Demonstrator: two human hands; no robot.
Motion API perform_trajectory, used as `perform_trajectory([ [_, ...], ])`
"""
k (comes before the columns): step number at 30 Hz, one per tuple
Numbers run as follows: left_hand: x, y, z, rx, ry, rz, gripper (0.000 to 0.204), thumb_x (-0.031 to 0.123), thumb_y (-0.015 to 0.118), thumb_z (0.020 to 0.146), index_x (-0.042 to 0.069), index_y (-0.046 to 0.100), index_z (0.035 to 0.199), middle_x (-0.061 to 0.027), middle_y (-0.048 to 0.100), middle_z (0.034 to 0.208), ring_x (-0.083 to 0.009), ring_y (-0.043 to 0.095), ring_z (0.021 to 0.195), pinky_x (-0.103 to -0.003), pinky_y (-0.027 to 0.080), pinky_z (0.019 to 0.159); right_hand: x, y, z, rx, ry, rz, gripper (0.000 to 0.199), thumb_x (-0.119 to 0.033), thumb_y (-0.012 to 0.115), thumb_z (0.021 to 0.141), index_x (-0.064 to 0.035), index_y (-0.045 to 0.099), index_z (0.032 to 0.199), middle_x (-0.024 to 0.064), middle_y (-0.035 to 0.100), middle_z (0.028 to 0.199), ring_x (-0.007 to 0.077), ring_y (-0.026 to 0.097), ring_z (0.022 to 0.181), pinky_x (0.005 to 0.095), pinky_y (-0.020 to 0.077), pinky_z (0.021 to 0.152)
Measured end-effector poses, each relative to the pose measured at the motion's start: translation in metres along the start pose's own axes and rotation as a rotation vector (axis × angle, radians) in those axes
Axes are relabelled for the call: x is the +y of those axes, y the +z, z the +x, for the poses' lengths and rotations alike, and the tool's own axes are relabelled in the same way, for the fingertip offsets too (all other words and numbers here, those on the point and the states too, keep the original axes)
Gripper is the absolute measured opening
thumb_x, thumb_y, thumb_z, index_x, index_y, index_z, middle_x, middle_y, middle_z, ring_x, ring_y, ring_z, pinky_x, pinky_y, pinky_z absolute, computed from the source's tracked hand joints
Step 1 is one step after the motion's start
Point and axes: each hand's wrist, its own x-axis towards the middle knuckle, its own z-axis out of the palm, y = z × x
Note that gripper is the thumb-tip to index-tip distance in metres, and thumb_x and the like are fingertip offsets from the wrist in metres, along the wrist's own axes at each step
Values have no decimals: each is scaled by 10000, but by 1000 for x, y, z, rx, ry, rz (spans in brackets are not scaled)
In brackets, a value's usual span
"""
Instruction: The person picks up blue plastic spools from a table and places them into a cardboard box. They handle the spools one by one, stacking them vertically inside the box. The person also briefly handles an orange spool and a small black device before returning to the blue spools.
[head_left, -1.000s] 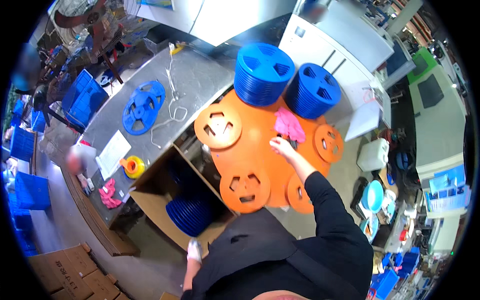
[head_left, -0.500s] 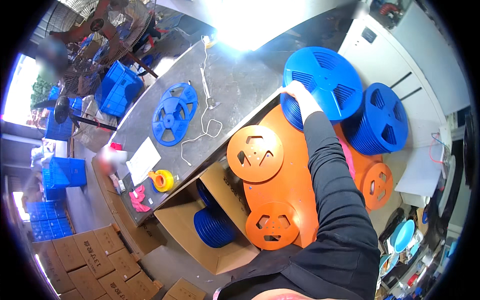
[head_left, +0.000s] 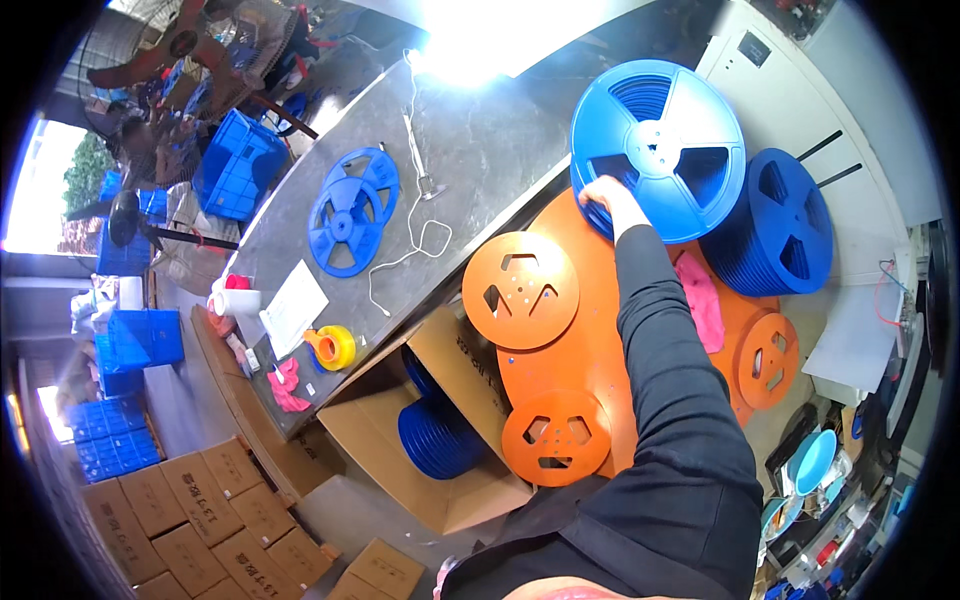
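Note:
My right hand [head_left: 612, 200] is closed on the lower left part of a blue plastic reel [head_left: 715, 205], its fingers curled at a cut-out near the rim. This reel tops a stack on the orange round-plated stand [head_left: 560, 375]; whether it is lifted off those below cannot be made out. Just right of it stands a second stack of blue reels [head_left: 790, 215]. Orange discs [head_left: 520, 292] with cut-outs sit on the stand, and a pink cloth [head_left: 700, 300] lies beside my forearm. My left hand is out of view.
An open cardboard box [head_left: 370, 425] with blue reels inside stands left of the stand. The grey table [head_left: 465, 160] carries two loose blue reel flanges [head_left: 345, 225], a cable, paper and a yellow tape roll [head_left: 335, 347]. Fans and stacked cartons [head_left: 190, 520] are at the left.
My right hand has gone from the stack's upper left edge to its lower left. The top reel's face now looks brighter and shifted up and right. The view has moved slightly.

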Motion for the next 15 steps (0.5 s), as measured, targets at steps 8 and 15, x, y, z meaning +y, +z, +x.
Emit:
perform_trajectory([
  [8,-34,11,29,-42,80,-110,383,200,556,872,27,579,1212,-130,667,930,-224,625,849,-335,504,791,77,36,-111,109,-167,-505,524,-262,720,653,-44,660,1126,197,647,1140,314,623,1080,383,496,919],
  [15,4,6,79,-76,302,-128,362,265,508,908,62,501,1207,-80,615,853,-201,569,731,-322,469,682,94,62,-262,-26,-390,-287,429,-242,636,656,3,637,1009,256,651,1002,379,633,959,422,494,852],
])
